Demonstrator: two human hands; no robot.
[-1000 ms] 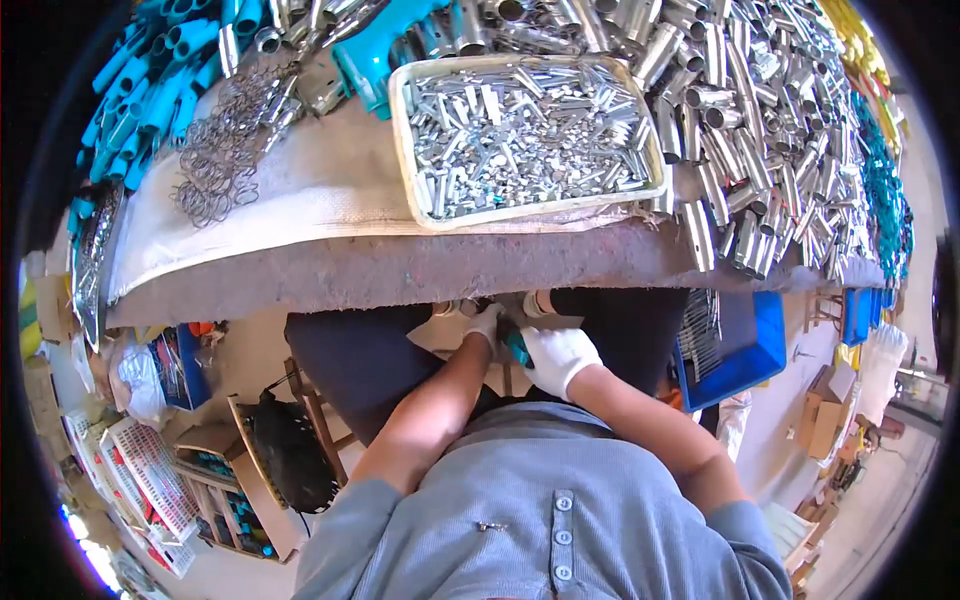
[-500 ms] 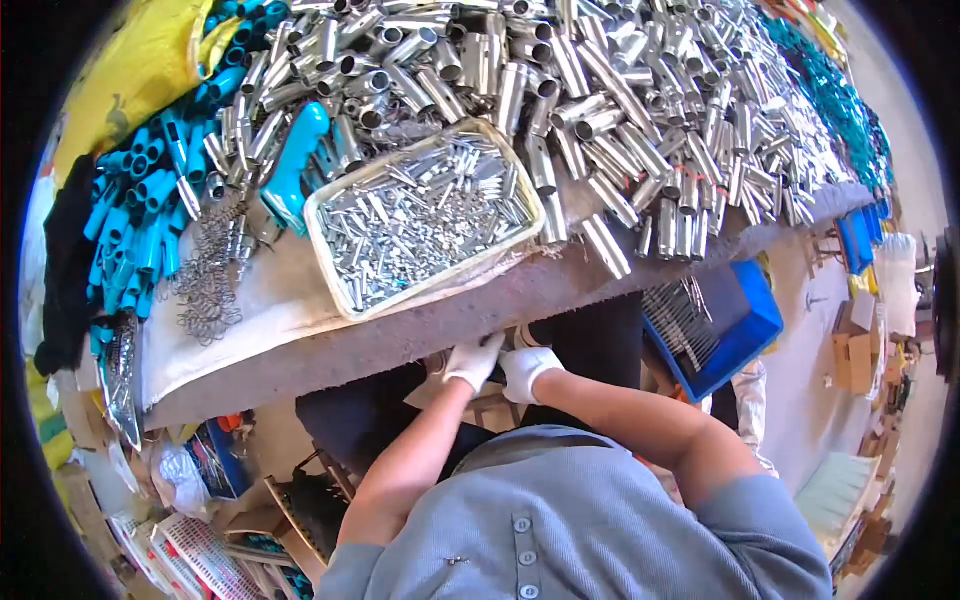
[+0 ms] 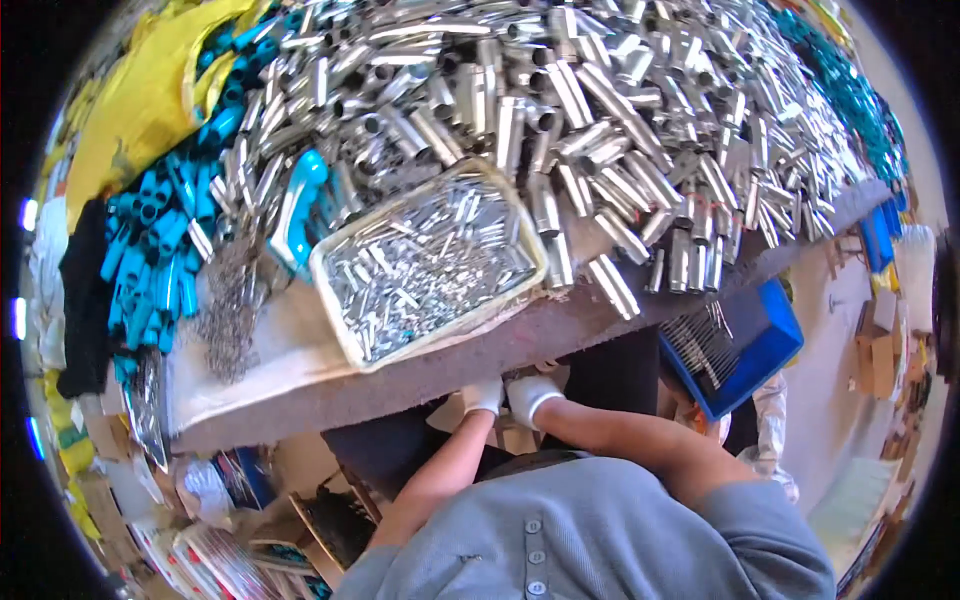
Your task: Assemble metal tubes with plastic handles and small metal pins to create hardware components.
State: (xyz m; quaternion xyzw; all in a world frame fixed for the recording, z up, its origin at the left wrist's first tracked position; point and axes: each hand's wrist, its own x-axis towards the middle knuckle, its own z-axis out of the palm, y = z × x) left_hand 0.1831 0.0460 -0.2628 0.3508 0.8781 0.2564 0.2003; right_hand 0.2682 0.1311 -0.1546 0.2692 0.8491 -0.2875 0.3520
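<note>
Both of my hands wear white gloves and are low against the near edge of the workbench (image 3: 300, 408), close together above my lap. My left hand (image 3: 483, 394) reaches forward with its fingers hidden by the bench edge. Just to its right, my right hand (image 3: 530, 396) is bent inward, its fingertips also out of sight. Whether either holds anything is not visible. On the bench, nearest to both hands, a cream-rimmed tray (image 3: 345, 335) is full of small metal pins and bits. Behind it lies a large heap of shiny metal tubes (image 3: 510, 125).
Left of the tray are a curved teal handle (image 3: 298, 215), a pile of teal tubes (image 3: 150, 255) and tangled wire springs (image 3: 228, 325). A yellow cloth (image 3: 140, 100) lies at the far left. Right of my legs, a blue bin (image 3: 765, 340) holds thin metal rods.
The view has shifted, so the bench and its contents sit lower in the picture. More of my left hand has gone under the bench edge; both hands stay close together.
</note>
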